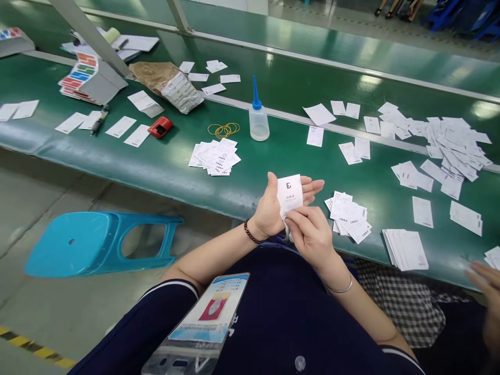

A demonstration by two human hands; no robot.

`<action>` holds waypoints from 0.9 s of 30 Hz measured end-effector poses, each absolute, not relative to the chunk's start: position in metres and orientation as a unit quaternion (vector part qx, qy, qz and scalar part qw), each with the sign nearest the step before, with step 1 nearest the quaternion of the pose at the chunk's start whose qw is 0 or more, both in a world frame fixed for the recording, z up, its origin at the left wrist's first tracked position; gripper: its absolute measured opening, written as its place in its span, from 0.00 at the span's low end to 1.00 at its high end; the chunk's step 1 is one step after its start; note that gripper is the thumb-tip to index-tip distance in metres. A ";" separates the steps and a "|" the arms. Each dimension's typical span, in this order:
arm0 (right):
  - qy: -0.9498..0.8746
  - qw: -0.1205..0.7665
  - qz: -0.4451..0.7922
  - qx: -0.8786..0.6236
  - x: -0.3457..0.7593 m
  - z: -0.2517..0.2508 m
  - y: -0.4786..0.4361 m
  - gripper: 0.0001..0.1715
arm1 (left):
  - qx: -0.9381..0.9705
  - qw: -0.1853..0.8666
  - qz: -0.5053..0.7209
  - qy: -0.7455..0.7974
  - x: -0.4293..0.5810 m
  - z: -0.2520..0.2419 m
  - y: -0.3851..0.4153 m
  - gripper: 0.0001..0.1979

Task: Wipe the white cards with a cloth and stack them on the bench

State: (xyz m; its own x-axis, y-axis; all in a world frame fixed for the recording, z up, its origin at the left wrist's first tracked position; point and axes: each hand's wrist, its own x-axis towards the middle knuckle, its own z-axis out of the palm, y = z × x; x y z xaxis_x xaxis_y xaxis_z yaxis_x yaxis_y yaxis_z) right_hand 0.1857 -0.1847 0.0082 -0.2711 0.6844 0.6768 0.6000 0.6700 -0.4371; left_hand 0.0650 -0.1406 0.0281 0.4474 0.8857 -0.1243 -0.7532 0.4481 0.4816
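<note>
A white printed card (289, 194) with a black logo lies across the palm of my left hand (269, 208). This hand is turned palm up, its fingers stretched out flat behind the card and its thumb apart. My right hand (310, 232) is closed, pinching the lower end of the card between thumb and fingers. A bit of white material hangs under that pinch; I cannot make out what it is. To the right of my hands is a loose pile of printed cards (349, 214) on the green bench. Another pile of cards (216, 156) sits left of them.
A squeeze bottle (259, 122) with a blue nozzle stands beside yellow rubber bands (223, 130). Further left are a red object (160, 126), a marker (100, 120) and a brown paper package (167, 86). Many cards (455, 143) spread rightward. Another person's hand (488, 291) is at right; a blue stool (78, 245) at left.
</note>
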 end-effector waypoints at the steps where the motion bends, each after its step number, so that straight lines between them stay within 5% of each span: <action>1: -0.801 0.444 0.068 -0.397 0.187 0.008 -0.186 0.10 | 0.182 0.830 0.495 0.183 0.064 0.028 -0.140 0.40; 18: -0.755 0.454 0.019 -0.473 0.188 0.000 -0.180 0.09 | 0.177 0.804 0.525 0.216 0.069 0.019 -0.146 0.37; 27: -0.539 0.494 0.431 -0.528 0.208 -0.004 -0.173 0.12 | 0.193 0.770 0.547 0.265 0.063 0.018 -0.141 0.34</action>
State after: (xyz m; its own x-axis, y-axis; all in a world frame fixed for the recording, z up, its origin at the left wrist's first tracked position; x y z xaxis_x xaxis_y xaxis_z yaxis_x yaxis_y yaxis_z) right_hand 0.2076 -0.1730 -0.0041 0.0465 0.9959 0.0782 0.1437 0.0708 -0.9871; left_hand 0.0625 -0.1412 0.0181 0.2608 0.9451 -0.1970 -0.7399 0.3268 0.5880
